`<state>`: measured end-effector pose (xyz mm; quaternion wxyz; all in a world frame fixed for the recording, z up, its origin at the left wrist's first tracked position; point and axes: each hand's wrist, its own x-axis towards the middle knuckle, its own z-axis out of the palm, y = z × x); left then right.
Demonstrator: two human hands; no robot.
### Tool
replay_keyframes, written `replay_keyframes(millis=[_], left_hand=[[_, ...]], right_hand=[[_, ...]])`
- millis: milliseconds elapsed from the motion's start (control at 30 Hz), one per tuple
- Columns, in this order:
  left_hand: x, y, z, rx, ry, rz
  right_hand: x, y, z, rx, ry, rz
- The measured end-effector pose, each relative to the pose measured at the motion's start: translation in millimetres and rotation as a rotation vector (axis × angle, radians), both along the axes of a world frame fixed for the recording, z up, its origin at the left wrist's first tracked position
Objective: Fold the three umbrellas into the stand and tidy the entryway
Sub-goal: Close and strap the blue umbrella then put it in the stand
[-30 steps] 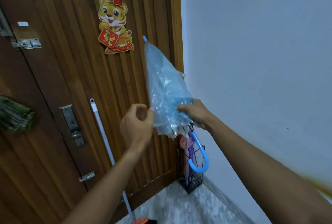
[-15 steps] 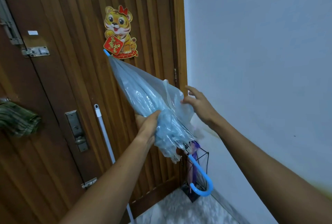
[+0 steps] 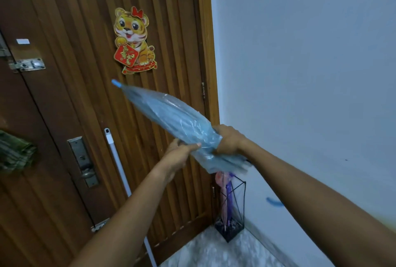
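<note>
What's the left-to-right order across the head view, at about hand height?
green cloth → door lock plate → white pole → left hand → right hand → pale wall. The blue umbrella is left out: it spans both hands.

Home entryway: wooden door (image 3: 64, 31), tiger decal (image 3: 134, 39), umbrella stand (image 3: 229, 229).

Closed translucent blue umbrella (image 3: 171, 116) slants, tip up-left, above the black wire stand (image 3: 230, 231), which holds a pink umbrella (image 3: 222, 191) and a purple umbrella (image 3: 229, 197)
</note>
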<state>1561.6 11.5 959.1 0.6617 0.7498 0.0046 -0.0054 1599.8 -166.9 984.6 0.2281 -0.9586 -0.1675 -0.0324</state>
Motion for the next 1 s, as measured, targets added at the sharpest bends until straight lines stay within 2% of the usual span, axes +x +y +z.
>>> replay_keyframes(millis=[67, 133, 200, 233, 333, 467, 533, 633, 667, 733, 800, 867, 1000], left_hand=[[-6.7, 7.8, -4.8, 0.382, -0.174, 0.212], [-11.4, 15.5, -5.1, 0.844, -0.459, 0.497], [-5.7, 25.2, -10.2, 1.15, -0.612, 0.535], [-1.8, 29.2, -12.0, 1.222, -0.576, 0.489], [8.4, 31.2, -21.0, 1.246, -0.408, 0.373], [11.5, 28.7, -27.7, 1.099, -0.456, 0.402], [11.2, 28.8, -29.0, 1.188, -0.512, 0.489], [13.5, 27.2, -26.6, 1.391, -0.578, 0.577], [15.2, 27.3, -24.6, 1.445, -0.593, 0.584], [18.2, 27.4, -21.2, 1.525, -0.611, 0.563], [19.2, 24.5, -19.7, 1.568, -0.621, 0.545], [17.9, 19.7, -19.7, 1.556, -0.632, 0.548], [9.9, 10.4, -19.5, 1.423, -0.65, 0.531]], right_hand=[[1.4, -9.0, 9.8, -0.152, -0.129, -0.051], [4.7, -14.9, 23.1, -0.335, -0.319, -0.052], [7.8, -13.9, 33.4, -0.471, -0.451, 0.013], [8.4, -11.8, 36.2, -0.524, -0.516, 0.063], [10.5, -5.1, 38.9, -0.61, -0.729, 0.192], [4.8, -2.0, 42.1, -0.6, -0.812, 0.243], [-1.5, -4.1, 42.5, -0.655, -0.695, 0.208], [-9.2, -12.1, 52.5, -0.741, -0.254, 0.095], [-11.8, -13.8, 56.3, -0.702, -0.141, 0.096], [-19.1, -12.4, 61.7, -0.538, -0.06, 0.156], [-25.6, -5.1, 61.7, -0.379, -0.123, 0.203], [-27.3, 5.1, 55.1, -0.263, -0.279, 0.185], [-22.7, 18.0, 28.5, -0.096, -0.494, 0.058]])
